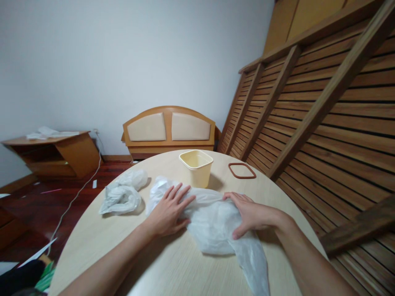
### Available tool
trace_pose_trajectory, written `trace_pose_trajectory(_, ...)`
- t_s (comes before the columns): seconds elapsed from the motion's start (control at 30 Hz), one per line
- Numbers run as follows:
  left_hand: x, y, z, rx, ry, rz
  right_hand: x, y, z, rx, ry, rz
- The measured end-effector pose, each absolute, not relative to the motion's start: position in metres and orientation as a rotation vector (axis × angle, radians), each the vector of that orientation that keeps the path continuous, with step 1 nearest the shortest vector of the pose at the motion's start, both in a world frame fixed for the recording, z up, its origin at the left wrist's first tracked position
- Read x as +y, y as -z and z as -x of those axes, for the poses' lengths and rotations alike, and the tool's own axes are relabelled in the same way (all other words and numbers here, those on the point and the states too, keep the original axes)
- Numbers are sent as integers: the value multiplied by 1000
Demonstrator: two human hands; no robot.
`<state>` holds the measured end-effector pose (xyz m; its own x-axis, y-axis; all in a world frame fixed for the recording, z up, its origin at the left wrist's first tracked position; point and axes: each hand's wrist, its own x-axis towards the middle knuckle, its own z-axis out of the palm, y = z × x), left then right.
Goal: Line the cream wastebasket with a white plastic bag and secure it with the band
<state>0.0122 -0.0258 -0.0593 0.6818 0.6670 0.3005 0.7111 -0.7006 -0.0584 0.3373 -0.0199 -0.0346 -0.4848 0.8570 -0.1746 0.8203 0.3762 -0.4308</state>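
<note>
The translucent white plastic bag (212,230), creased and loosely spread, lies on the table (173,271); the left hand (171,209) rests palm-down, fingers spread, and the right hand (249,213) straddles it, thumb and fingers apart.

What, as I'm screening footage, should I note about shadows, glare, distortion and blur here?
Head view: soft shadows right of the yellow bin and beneath the left forearm, no harsh glare; head view again: wide-angle stretching toward the edges, notably the slatted panel, and slight softness over fine folds in the near plastic bag.
</note>
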Motion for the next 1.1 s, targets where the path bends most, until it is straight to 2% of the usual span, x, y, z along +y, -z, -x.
trace_pose_trajectory(0.17,-14,60,3,-1149,438,2715,-9,48,-344,-2585,-417,1529)
trace_pose_trajectory(0.33,-16,47,14,-1044,442,2844,-2,42,-351,-2335,-51,1683)
trace_pose_trajectory(0.4,-16,42,17,-1041,390,2870,-3,38,-354,-2225,-99,1832)
trace_pose_trajectory(0.5,-17,38,20,-1081,315,2885,-7,38,-357,-2186,-401,2020)
trace_pose_trajectory(0.6,-19,36,22,-1110,292,2894,-9,44,-360,-2264,-707,1934)
trace_pose_trajectory(0.7,-21,34,23,-1131,276,2921,-7,50,-360,-2317,-814,1797)
trace_pose_trajectory(0.77,-23,35,24,-1167,257,2912,-3,51,-361,-2331,-753,1744)
trace_pose_trajectory(0.97,-22,34,25,-1239,181,2866,18,57,-374,-2110,-243,1738)
trace_pose_trajectory(1.1,-24,21,27,-1177,273,2932,27,67,-383,-2016,-153,1800)
